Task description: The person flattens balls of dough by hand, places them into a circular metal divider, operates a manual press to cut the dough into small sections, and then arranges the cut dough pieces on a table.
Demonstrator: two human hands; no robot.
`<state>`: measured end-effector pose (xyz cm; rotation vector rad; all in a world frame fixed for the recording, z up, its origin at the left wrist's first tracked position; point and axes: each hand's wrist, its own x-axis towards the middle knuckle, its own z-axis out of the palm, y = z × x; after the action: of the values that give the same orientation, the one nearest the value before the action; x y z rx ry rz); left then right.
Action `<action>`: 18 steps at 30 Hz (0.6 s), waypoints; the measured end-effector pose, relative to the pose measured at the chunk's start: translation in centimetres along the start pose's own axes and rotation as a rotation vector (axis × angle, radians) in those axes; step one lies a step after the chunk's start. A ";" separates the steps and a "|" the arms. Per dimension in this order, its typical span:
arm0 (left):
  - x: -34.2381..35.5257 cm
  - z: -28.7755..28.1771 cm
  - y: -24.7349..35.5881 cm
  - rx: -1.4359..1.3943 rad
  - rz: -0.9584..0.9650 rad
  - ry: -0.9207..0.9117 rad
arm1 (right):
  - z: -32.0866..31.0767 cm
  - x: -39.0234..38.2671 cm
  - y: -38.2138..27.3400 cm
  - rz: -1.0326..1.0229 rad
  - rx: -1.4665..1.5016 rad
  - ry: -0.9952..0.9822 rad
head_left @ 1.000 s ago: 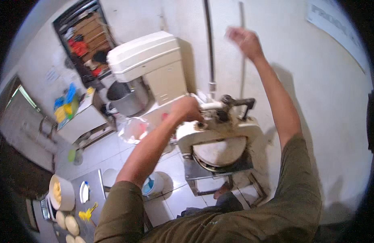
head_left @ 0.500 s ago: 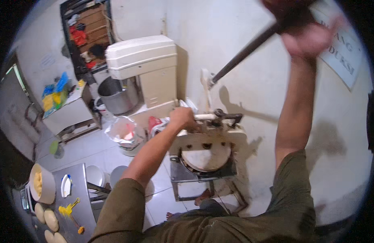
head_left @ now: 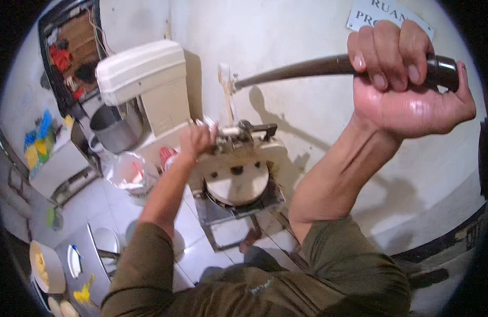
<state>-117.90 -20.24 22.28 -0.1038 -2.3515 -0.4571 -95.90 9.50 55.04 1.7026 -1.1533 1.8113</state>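
Observation:
My right hand [head_left: 397,84] is raised at the upper right, fingers wrapped round the end of a long dark lever [head_left: 291,71]. The lever slopes slightly down leftward to a cream upright arm [head_left: 226,92] on a hand-worked press [head_left: 236,158], which looks like a dough divider. A pale round plate [head_left: 237,186] sits at the press's front, over a dark square base. At the press's upper left, my left hand [head_left: 196,140] is closed round a short handle; the fingers partly hide it.
Left of the press stand a cream floor mixer [head_left: 149,79] with a steel bowl [head_left: 115,129] and a bag-lined bucket [head_left: 129,177]. A metal table [head_left: 96,282] at lower left bears a tub [head_left: 51,269] and flat dough rounds [head_left: 68,309]. A white wall is on the right.
The lever has swung down from a steep slant to nearly level, my right hand coming down with it. My left hand stays on the handle. The whole view has shifted.

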 end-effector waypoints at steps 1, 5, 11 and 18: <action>0.9 0.6 -2.3 -0.051 -0.107 0.024 | 1.3 -0.1 0.1 0.012 0.054 0.029; 7.6 -7.6 13.3 -0.853 0.263 0.147 | 3.1 -5.5 -1.6 -0.043 -0.100 0.077; -7.4 -21.2 27.5 -1.062 0.707 0.010 | 7.9 -17.4 -7.0 -0.042 -0.498 0.245; -7.9 -22.0 29.1 -1.070 0.716 0.047 | 7.6 -17.0 -8.3 -0.099 -0.661 0.321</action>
<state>-91.95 -0.43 40.34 -1.3327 -1.6083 -1.2365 -81.77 12.54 40.64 1.0289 -1.3016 1.3579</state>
